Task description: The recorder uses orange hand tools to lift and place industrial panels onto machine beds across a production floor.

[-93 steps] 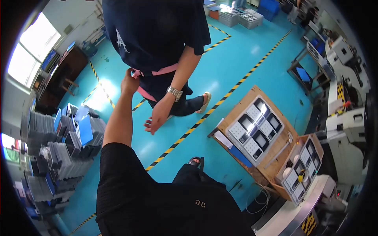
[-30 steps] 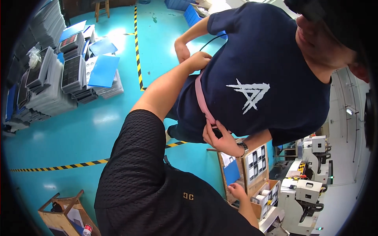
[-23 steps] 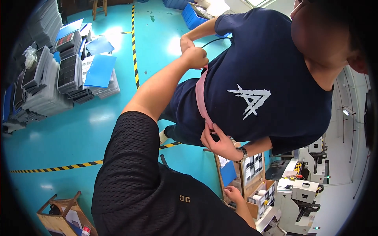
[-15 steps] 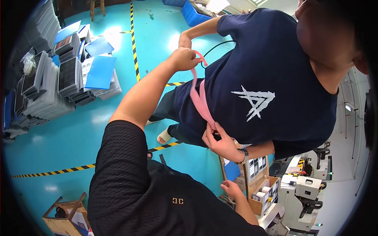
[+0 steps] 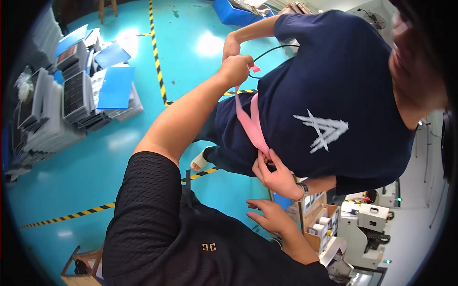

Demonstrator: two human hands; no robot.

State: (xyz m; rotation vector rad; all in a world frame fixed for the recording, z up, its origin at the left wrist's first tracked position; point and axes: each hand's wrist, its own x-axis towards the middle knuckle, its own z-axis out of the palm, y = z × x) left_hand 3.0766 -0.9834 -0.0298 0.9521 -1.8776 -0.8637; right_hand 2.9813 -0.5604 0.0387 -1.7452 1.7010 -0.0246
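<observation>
Over the teal workshop floor, the person's left hand is raised high and clenched around the upper end of a pink ribbon, whose short tip pokes out beside the knuckles. Half a second ago that hand sat lower, closer to the co-worker's waist; now the arm is stretched out further and the ribbon is drawn into a longer, tauter line running down across the co-worker's dark blue shirt. Its lower end is pinched by the co-worker's hand, which wears a wristwatch and stays at about the same spot on the hip as before. The co-worker's other hand is lifted just beside the person's left fist, near a thin black cable that loops over the shirt. The lengthening suggests the ribbon is being pulled straight between the two hands, so the measuring or tying work seems to be in its stretch-out phase rather than finished.

The person's right hand hangs open, fingers spread, holding nothing, just below the co-worker's pinching hand and apart from the ribbon; it has risen slightly into view since a second ago. To the left lie stacks of grey trays with blue sheets on top, and a cardboard box of small parts stands at lower right.
</observation>
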